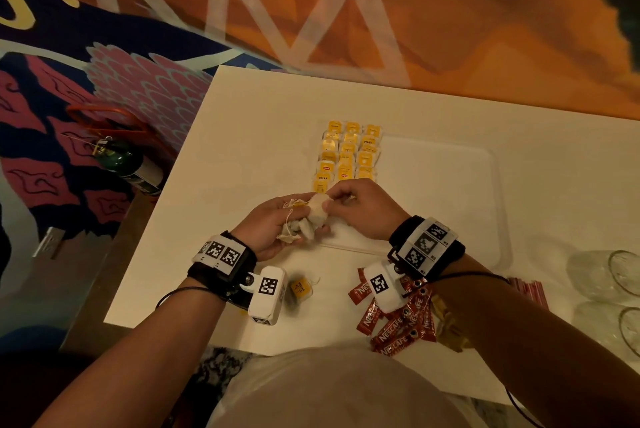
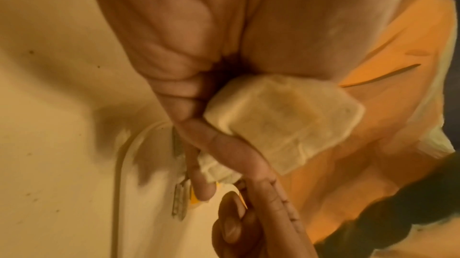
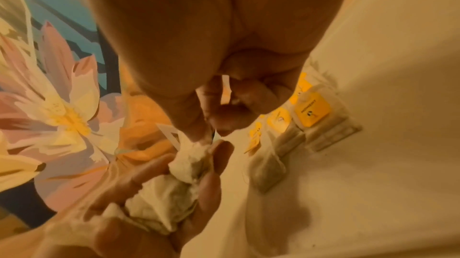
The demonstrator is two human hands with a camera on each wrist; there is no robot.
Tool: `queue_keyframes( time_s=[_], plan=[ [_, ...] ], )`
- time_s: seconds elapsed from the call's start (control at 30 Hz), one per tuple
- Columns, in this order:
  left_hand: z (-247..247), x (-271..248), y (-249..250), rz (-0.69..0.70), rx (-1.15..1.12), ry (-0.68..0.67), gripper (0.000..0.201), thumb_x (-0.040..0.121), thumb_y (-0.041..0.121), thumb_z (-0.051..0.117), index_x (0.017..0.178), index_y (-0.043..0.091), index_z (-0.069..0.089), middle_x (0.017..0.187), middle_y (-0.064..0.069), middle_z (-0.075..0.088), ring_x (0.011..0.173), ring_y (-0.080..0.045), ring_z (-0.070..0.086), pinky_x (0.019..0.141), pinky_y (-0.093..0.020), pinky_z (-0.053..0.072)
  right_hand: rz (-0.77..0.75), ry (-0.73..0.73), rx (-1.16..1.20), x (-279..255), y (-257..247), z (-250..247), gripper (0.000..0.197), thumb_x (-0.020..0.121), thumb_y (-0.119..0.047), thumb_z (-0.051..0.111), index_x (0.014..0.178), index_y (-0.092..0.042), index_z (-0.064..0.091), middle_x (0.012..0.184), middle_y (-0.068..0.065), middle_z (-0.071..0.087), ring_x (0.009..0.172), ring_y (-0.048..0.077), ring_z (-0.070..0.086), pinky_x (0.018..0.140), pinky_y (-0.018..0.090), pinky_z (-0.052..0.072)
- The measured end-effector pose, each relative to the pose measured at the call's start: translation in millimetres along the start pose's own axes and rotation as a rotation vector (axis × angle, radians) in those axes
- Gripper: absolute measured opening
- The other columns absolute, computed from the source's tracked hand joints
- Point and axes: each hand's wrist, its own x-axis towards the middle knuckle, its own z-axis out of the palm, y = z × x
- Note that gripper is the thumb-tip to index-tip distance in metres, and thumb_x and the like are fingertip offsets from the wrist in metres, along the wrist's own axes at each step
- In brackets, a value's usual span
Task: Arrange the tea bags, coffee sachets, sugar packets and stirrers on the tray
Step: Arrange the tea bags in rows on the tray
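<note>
My left hand [image 1: 287, 219] lies palm up over the near left end of the white tray [image 1: 450, 185] and holds a bunch of crumpled tea bags [image 1: 298, 226] with tangled strings. My right hand [image 1: 334, 200] pinches the top tea bag [image 1: 319, 207] of that bunch. In the left wrist view one flat tea bag [image 2: 283, 122] sticks out between the fingers. The right wrist view shows the bunch of tea bags [image 3: 171, 191] in the palm. Yellow-tagged tea bags [image 1: 349, 154] lie in three neat columns on the tray's left end.
One loose tea bag [image 1: 300, 287] lies on the table near my left wrist. Red coffee sachets [image 1: 394, 323], brownish packets [image 1: 448, 327] and red stirrers [image 1: 530, 290] lie under my right forearm. Glasses [image 1: 606, 275] stand at the right edge. A green bottle [image 1: 131, 164] lies beyond the table's left edge.
</note>
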Motion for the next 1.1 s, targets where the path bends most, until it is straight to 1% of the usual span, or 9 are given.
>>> queue_keyframes(
  time_s=[0.13, 0.2, 0.27, 0.37, 0.57, 0.67, 0.83, 0.97, 1.1],
  plan=[
    [-3.5, 4.7, -1.9, -0.012, -0.023, 0.048, 0.030, 0.100, 0.003, 0.046, 0.127, -0.001, 0.058, 0.106, -0.026, 0.063, 0.070, -0.024, 0.073, 0.044, -0.019, 0.048, 0.037, 0.059, 0.137, -7.1, -3.5, -5.5, 0.008, 0.094, -0.019, 0.069, 0.094, -0.011, 0.067, 0.070, -0.003, 0.065, 0.051, 0.006, 0.060, 0.050, 0.017, 0.044],
    [-8.1, 9.2, -4.4, -0.028, 0.001, 0.104, 0.024, 0.098, 0.007, 0.052, 0.119, 0.006, 0.064, 0.103, -0.027, 0.056, 0.059, -0.020, 0.066, 0.041, -0.019, 0.043, 0.033, 0.078, 0.178, -9.5, -3.1, -8.0, 0.012, 0.095, -0.018, 0.068, 0.098, -0.006, 0.066, 0.067, -0.001, 0.065, 0.049, 0.006, 0.059, 0.047, 0.017, 0.043],
    [-8.9, 11.4, -4.7, -0.037, 0.020, 0.117, 0.022, 0.097, 0.009, 0.053, 0.115, 0.008, 0.067, 0.099, -0.025, 0.057, 0.061, -0.020, 0.063, 0.040, -0.018, 0.040, 0.034, 0.108, 0.198, -11.0, -1.6, -9.7, 0.015, 0.094, -0.017, 0.068, 0.099, -0.004, 0.066, 0.067, 0.000, 0.065, 0.051, 0.006, 0.060, 0.048, 0.016, 0.043],
    [-5.3, 14.0, -2.9, -0.020, 0.033, 0.112, 0.028, 0.100, 0.010, 0.049, 0.124, 0.000, 0.059, 0.101, -0.021, 0.066, 0.069, -0.023, 0.070, 0.040, -0.018, 0.043, 0.038, 0.149, 0.234, -13.3, 1.0, -12.0, 0.013, 0.094, -0.017, 0.069, 0.095, -0.005, 0.067, 0.069, 0.003, 0.068, 0.057, 0.009, 0.063, 0.050, 0.017, 0.045],
    [3.1, 17.9, -1.1, -0.002, 0.170, 0.065, 0.027, 0.090, 0.024, 0.064, 0.113, 0.010, 0.064, 0.095, -0.012, 0.071, 0.076, -0.020, 0.072, 0.050, -0.022, 0.049, 0.031, 0.116, 0.271, -18.3, 1.4, -15.0, 0.012, 0.096, -0.016, 0.066, 0.102, -0.005, 0.067, 0.078, 0.009, 0.071, 0.067, 0.013, 0.068, 0.060, 0.031, 0.053],
    [5.7, 21.9, -3.3, 0.034, 0.242, 0.023, 0.038, 0.085, 0.020, 0.069, 0.118, 0.001, 0.063, 0.099, -0.016, 0.071, 0.074, -0.020, 0.069, 0.063, -0.026, 0.056, -0.032, 0.073, 0.246, -20.2, -0.2, -16.1, 0.010, 0.098, -0.014, 0.064, 0.103, -0.008, 0.070, 0.082, 0.004, 0.072, 0.069, 0.009, 0.067, 0.064, 0.023, 0.053],
    [6.6, 27.2, -5.6, 0.030, 0.320, -0.053, 0.020, 0.079, 0.020, 0.077, 0.095, 0.011, 0.068, 0.097, -0.011, 0.069, 0.078, -0.017, 0.068, 0.074, -0.027, 0.056, -0.061, 0.072, 0.257, -19.9, 1.6, -18.3, 0.010, 0.098, -0.014, 0.064, 0.103, -0.019, 0.070, 0.094, 0.002, 0.075, 0.080, 0.009, 0.068, 0.079, 0.028, 0.057],
    [5.4, 28.9, -8.0, 0.004, 0.363, -0.038, 0.046, 0.082, 0.023, 0.077, 0.116, -0.005, 0.063, 0.095, -0.012, 0.068, 0.071, -0.015, 0.067, 0.066, -0.024, 0.054, -0.039, 0.101, 0.233, -20.2, 4.4, -20.4, 0.017, 0.099, -0.013, 0.062, 0.115, -0.009, 0.068, 0.086, -0.003, 0.071, 0.069, 0.002, 0.066, 0.075, 0.022, 0.052],
    [2.7, 27.6, -9.4, -0.003, 0.367, -0.028, 0.039, 0.088, 0.018, 0.067, 0.122, -0.002, 0.064, 0.091, -0.007, 0.071, 0.066, -0.014, 0.065, 0.063, -0.022, 0.053, 0.004, 0.132, 0.278, -20.6, 7.5, -21.7, 0.026, 0.099, -0.008, 0.060, 0.124, 0.000, 0.064, 0.090, 0.011, 0.065, 0.060, 0.000, 0.064, 0.063, 0.014, 0.050]
  ],
)
